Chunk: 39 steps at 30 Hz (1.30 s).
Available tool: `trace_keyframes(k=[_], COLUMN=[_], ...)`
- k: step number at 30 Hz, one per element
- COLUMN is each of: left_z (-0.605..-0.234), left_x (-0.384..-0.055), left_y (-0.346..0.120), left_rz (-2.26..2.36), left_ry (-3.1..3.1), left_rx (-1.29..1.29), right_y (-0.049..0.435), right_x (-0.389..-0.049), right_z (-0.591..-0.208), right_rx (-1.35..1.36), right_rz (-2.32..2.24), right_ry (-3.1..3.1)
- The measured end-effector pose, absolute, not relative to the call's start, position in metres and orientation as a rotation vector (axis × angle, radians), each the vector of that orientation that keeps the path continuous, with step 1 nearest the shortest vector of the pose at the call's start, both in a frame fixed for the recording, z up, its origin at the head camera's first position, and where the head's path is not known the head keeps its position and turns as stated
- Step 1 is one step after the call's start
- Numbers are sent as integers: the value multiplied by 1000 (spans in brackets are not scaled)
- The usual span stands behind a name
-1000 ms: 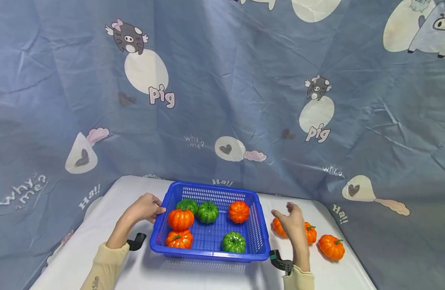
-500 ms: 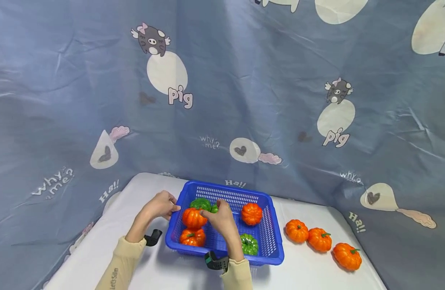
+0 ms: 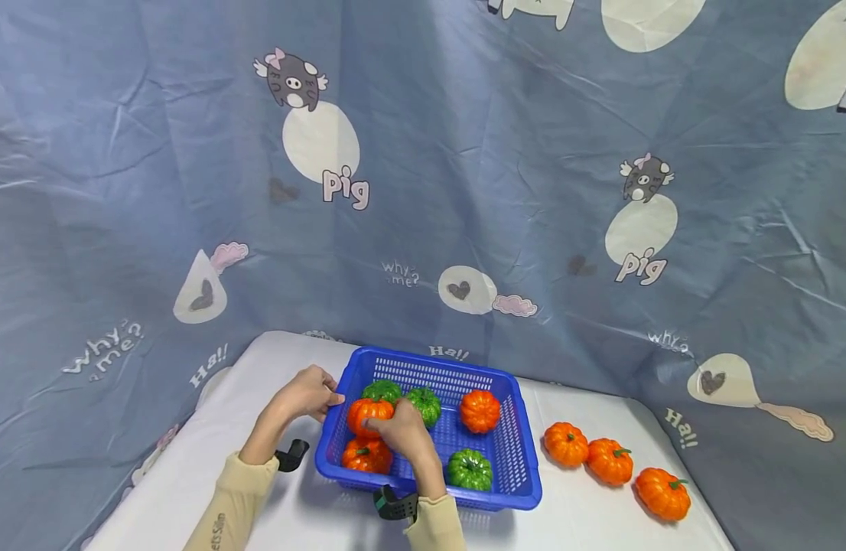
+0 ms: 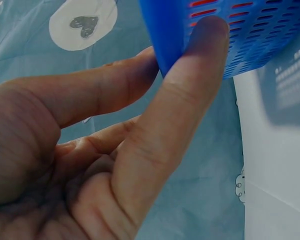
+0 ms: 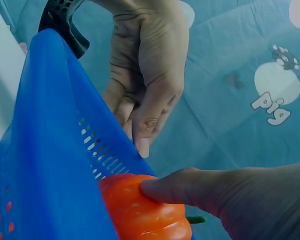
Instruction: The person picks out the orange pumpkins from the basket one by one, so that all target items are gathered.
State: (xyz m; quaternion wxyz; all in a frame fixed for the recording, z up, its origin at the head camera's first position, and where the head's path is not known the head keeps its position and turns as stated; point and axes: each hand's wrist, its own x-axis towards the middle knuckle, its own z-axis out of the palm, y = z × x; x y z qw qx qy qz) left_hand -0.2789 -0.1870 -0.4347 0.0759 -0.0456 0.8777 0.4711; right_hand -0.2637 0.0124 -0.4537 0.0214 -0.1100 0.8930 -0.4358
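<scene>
My left hand [image 3: 306,394] pinches the left rim of a blue plastic basket [image 3: 478,496]; in the left wrist view, thumb and index finger sit on either side of the basket rim [image 4: 165,30]. Inside the basket, my right hand [image 3: 405,432] grips a small orange pumpkin [image 3: 368,413]. The right wrist view has its thumb pressed on the pumpkin [image 5: 145,212], green stem showing beyond; the other fingers are hidden there. Beneath or in front of it lies another orange pumpkin [image 3: 368,456]. Two green pumpkins [image 3: 424,406] are behind, partly covered.
At the basket's right side are an orange pumpkin [image 3: 479,411] and a green pumpkin [image 3: 470,469]. Several orange pumpkins [image 3: 610,461] lie on the white table [image 3: 567,513] to the right. A blue patterned cloth [image 3: 409,184] hangs behind.
My right hand has moved left from beside the table pumpkins into the basket and closed around the upper orange pumpkin. The left hand stays at the rim. The head view has turned slightly right.
</scene>
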Motion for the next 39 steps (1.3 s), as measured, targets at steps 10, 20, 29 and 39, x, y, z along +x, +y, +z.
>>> trace_keyframes(k=[10,20,29,39], left_z=[-429,-432,-432,-433], left_x=[-276,-276,-275,-277], left_y=[-189,-187,-190,-189], left_rz=[1426,1407,1403,1393], left_ry=[2595,2626,2637,2641], left_rx=[-89,-119,-110,-103], right_y=[18,28,39,55], right_x=[-267,-266,-260,-255], right_z=[-455,-438,-421,-408], right_rx=[-309,-339,-417,-496], right_rz=[-1346,-1485,-1584,-1660], right_ry=[2696,2636,2600,2576])
